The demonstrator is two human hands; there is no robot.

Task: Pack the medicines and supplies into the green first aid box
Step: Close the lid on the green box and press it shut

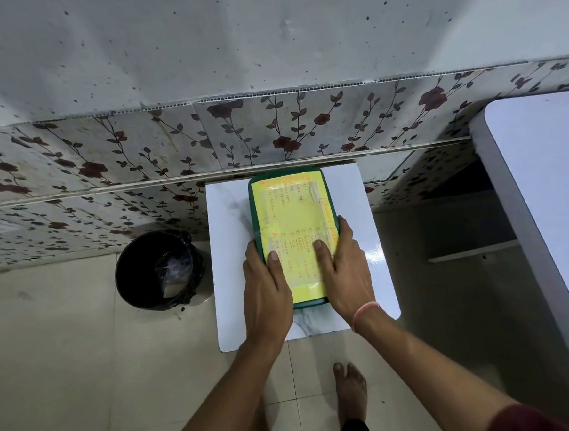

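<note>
The green first aid box [289, 211] lies flat and closed on a small white marble-patterned table [228, 252], its lid covered by a yellow sheet with orange and black writing. My left hand [266, 293] grips the box's near left edge, thumb on the lid. My right hand [345, 271] holds the near right edge, fingers wrapped round the side and thumb pressing on the yellow sheet. No medicines or supplies are visible outside the box.
A black bin [160, 269] with plastic inside stands on the tiled floor left of the table. A floral tiled wall [271, 132] runs behind. A larger white table [547, 182] is at the right. My bare foot [350, 391] is below the table.
</note>
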